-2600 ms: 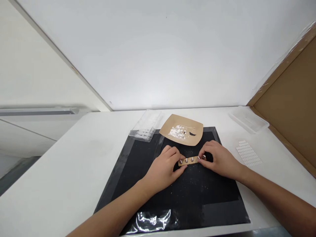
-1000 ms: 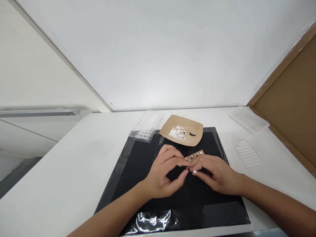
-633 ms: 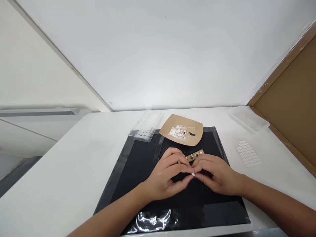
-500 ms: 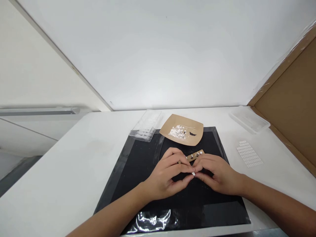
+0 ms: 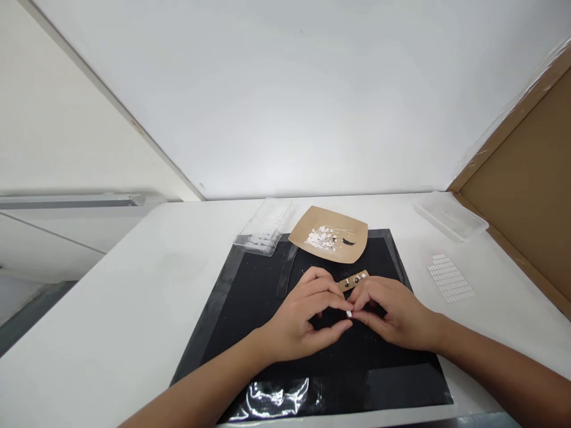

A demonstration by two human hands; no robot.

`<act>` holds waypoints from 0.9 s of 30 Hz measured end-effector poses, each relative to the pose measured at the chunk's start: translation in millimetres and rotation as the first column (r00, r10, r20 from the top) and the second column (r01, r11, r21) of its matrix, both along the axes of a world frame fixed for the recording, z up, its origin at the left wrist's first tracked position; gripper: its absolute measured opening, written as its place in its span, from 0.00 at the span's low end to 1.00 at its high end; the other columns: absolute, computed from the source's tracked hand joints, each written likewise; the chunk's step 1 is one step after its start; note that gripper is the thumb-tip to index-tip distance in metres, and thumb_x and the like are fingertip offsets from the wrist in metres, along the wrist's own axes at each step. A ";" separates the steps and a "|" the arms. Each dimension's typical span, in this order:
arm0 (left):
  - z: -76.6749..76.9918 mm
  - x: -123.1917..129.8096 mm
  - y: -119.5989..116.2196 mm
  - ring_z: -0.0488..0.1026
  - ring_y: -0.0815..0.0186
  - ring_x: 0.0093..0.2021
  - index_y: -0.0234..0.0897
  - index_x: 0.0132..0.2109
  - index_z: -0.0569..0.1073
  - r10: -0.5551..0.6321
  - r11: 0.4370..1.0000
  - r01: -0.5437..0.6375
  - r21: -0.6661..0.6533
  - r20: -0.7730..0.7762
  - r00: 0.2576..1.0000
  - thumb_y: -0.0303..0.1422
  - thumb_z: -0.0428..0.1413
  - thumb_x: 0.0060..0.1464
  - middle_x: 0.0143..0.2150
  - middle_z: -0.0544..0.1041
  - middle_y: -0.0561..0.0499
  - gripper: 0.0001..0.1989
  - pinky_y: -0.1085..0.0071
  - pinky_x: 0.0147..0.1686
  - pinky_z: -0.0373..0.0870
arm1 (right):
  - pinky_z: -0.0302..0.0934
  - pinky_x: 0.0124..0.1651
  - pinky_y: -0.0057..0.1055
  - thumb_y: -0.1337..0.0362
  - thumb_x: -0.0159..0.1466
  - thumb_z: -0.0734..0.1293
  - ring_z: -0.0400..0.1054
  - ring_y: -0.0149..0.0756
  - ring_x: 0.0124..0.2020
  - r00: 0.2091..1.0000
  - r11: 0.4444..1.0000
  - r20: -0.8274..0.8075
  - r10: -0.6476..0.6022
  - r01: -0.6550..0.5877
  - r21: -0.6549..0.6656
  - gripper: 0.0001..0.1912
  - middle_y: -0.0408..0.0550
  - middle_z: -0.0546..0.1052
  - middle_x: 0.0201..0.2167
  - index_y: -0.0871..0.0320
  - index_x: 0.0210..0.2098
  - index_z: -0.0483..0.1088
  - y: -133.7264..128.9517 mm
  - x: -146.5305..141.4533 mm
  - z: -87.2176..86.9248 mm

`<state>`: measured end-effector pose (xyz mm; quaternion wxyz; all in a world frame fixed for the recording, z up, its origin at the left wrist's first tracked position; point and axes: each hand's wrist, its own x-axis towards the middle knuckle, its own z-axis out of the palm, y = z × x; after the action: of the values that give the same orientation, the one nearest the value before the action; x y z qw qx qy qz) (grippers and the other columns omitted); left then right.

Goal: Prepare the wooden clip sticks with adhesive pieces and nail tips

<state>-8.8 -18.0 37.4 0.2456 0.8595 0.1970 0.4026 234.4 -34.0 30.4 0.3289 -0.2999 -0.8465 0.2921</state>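
A small white piece (image 5: 349, 314), too small to identify, sits pinched at the fingertips of my right hand (image 5: 388, 309). My left hand (image 5: 307, 315) is beside it, index fingertip at the piece and thumb a little below and apart. Just behind my fingers lies a narrow tan strip (image 5: 351, 281) with shiny metal fittings and a white dot at its right end; my left hand hides part of it. Both hands are over a black mat (image 5: 330, 368).
Behind the strip, a tan square-sided plate (image 5: 303, 223) holds a heap of white bits and a dark scrap. A clear compartment box (image 5: 265, 229) stands left of it. To the right lie a sheet of white dots (image 5: 451, 278) and a clear plastic lid or tray (image 5: 450, 217).
My left thumb has moved down slightly, away from the white piece. The piece has turned a little at my right fingertips, and my right hand has otherwise barely moved.
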 end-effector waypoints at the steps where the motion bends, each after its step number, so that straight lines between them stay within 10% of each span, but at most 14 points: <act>1: 0.0 0.0 -0.3 0.71 0.60 0.45 0.39 0.48 0.80 -0.008 1.000 0.008 -0.020 0.002 1.000 0.27 0.67 0.58 0.39 0.79 0.46 0.12 0.65 0.42 0.74 | 0.67 0.46 0.34 0.67 0.72 0.69 0.74 0.35 0.41 1.000 1.000 0.006 -0.005 0.004 0.003 0.03 0.44 0.80 0.41 0.54 0.42 0.70 0.1 0.3 0.1; 27: -1.4 -0.3 -5.3 0.72 0.61 0.47 0.37 0.49 0.75 0.050 0.997 -0.049 -0.066 0.023 0.998 0.22 0.56 0.66 0.43 0.76 0.45 0.09 0.70 0.38 0.75 | 0.74 0.47 0.37 0.69 0.72 0.70 0.77 0.38 0.43 0.989 0.956 -0.105 -0.102 0.126 0.265 0.05 0.47 0.82 0.39 0.54 0.46 0.74 -2.3 -6.2 5.2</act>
<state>-9.1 -23.3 36.0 0.2662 0.8407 0.2283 0.4126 228.2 -36.3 35.6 0.4211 -0.2869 -0.8440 0.1672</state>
